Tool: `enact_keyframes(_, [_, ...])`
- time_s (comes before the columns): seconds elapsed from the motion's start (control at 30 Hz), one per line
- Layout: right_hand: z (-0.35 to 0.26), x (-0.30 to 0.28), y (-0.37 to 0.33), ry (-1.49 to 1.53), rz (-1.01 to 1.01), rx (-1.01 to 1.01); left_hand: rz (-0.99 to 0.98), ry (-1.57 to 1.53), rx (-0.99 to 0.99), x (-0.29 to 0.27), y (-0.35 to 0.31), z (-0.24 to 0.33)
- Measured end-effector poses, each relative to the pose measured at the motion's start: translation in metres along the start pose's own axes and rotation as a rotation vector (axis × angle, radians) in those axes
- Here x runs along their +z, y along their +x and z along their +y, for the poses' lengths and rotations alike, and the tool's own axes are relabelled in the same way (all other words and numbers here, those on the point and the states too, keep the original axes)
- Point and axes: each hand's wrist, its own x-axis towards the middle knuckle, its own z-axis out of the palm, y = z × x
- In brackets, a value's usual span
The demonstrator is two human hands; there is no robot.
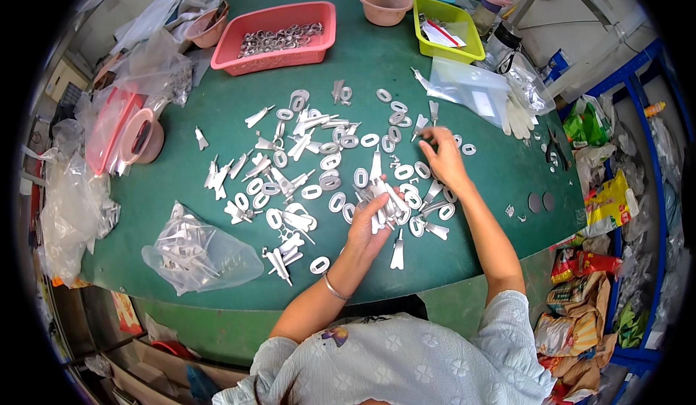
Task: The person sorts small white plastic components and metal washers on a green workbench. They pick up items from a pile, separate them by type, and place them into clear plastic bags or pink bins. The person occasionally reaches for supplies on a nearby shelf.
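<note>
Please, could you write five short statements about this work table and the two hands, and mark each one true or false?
1. The left hand holds several silver pieces. True.
2. The right hand is inside the yellow-green basket. False: the right hand is over the green table, near scattered silver pieces.
3. The pink basket contains small metal parts. True.
4. The clear bag lies at the right end of the table. False: the clear bag lies on the near left part.
5. The bracelet is on the left wrist. True.
</note>
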Motion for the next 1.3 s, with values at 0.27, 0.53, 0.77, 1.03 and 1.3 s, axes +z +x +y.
enact_keyframes(0.27, [0.092, -0.033, 0.054, -0.636, 0.342, 0.118, -0.06, 0.011, -0.048, 0.005, -0.003, -0.003])
enact_keyframes(0.53, [0.119, -0.016, 0.082, -0.674, 0.275, 0.322, -0.107, 0.096, -0.114, 0.004, -0.009, -0.01])
enact_keyframes(0.77, [0.141, -0.024, 0.094, -0.609, 0.299, 0.198, -0.084, 0.05, -0.101, 0.012, -0.01, -0.008])
enact_keyframes(1.03, [0.102, -0.064, 0.075, -0.436, 0.478, -0.188, -0.063, 0.095, -0.087, 0.008, -0.008, -0.009])
enact_keyframes(1.3, [0.06, -0.082, 0.072, -0.597, 0.224, 0.099, -0.074, 0.096, -0.082, 0.006, -0.006, -0.009])
